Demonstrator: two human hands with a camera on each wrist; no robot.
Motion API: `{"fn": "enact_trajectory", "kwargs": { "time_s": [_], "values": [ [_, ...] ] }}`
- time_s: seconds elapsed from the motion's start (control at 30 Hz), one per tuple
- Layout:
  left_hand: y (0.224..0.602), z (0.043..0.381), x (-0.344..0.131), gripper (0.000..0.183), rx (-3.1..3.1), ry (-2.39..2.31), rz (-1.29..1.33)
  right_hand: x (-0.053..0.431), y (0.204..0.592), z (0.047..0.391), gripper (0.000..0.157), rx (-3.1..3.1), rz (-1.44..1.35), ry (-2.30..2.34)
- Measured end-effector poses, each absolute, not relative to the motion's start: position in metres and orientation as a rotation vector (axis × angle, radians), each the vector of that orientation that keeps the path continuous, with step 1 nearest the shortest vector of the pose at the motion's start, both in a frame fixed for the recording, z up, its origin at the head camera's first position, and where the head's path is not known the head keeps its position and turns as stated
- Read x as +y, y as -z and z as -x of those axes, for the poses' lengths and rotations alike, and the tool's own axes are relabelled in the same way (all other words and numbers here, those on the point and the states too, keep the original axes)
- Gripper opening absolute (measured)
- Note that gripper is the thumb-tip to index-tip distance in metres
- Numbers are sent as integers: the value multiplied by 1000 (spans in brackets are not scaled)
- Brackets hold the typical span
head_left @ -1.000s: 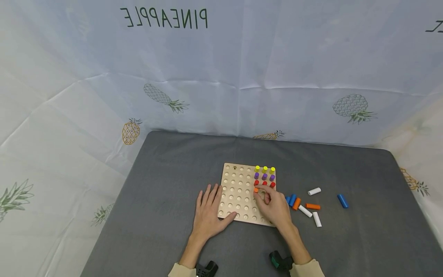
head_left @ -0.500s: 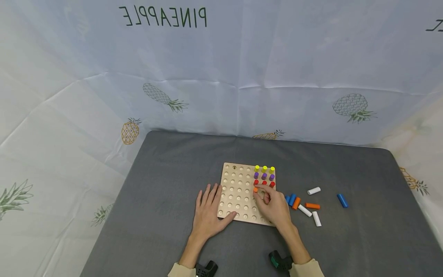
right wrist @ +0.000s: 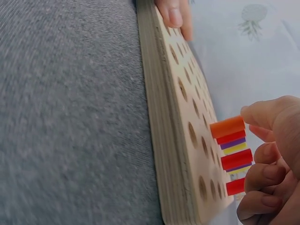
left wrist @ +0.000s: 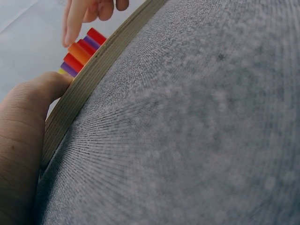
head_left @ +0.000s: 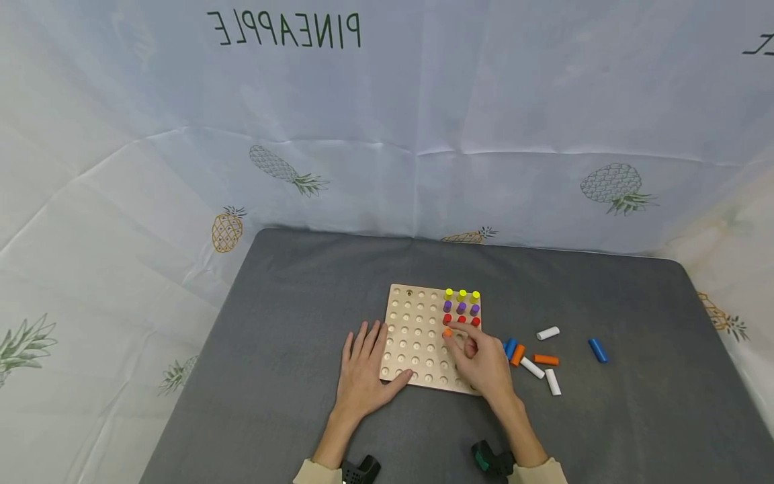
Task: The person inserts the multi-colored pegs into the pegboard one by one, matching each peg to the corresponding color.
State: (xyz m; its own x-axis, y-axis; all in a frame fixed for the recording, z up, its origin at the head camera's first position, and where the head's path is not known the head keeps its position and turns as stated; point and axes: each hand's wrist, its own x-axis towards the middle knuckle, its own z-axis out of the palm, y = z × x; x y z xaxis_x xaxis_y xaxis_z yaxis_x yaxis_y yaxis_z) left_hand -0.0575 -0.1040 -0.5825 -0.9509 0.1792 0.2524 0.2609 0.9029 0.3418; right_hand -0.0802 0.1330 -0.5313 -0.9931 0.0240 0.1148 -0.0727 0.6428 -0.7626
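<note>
A wooden pegboard [head_left: 417, 343] with rows of holes lies on the table. My left hand [head_left: 363, 373] rests at its left side with fingers spread, the thumb on the near edge. Yellow, purple and red pegs stand upright at the board's far right. An orange peg [right wrist: 228, 126] stands in a hole in front of the red pegs [right wrist: 236, 159]. My right hand [head_left: 480, 363] is over the board, its leading fingertip at the orange peg's top end in the right wrist view. The other fingers are loosely curled. Part of the board is hidden under this hand.
Right of the board lie loose pegs: blue [head_left: 510, 348], orange [head_left: 546, 359] and white [head_left: 553, 382]. Another blue peg [head_left: 598, 350] lies farther right. A grey cloth covers the table [head_left: 314, 289]. A pineapple-print curtain [head_left: 417, 101] hangs behind it.
My right hand has shifted very slightly to the right, while the orange peg stays in the same place. The left hand has not moved.
</note>
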Motion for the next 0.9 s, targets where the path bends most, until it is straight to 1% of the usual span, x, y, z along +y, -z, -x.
{"fn": "enact_trajectory", "kwargs": {
  "time_s": [0.27, 0.5, 0.77, 0.9],
  "values": [
    [581, 58, -105, 98, -2845, 571, 339, 145, 529, 77, 23, -2714, -37, -1325],
    [581, 58, -104, 98, -2848, 583, 341, 158, 531, 70, 17, -2678, -26, -1250],
    [581, 58, -104, 98, -2849, 594, 342, 176, 533, 62, 19, -2640, 130, -1199],
    [582, 58, -104, 98, -2847, 590, 344, 184, 536, 59, 16, -2591, 196, -1215]
  ]
}}
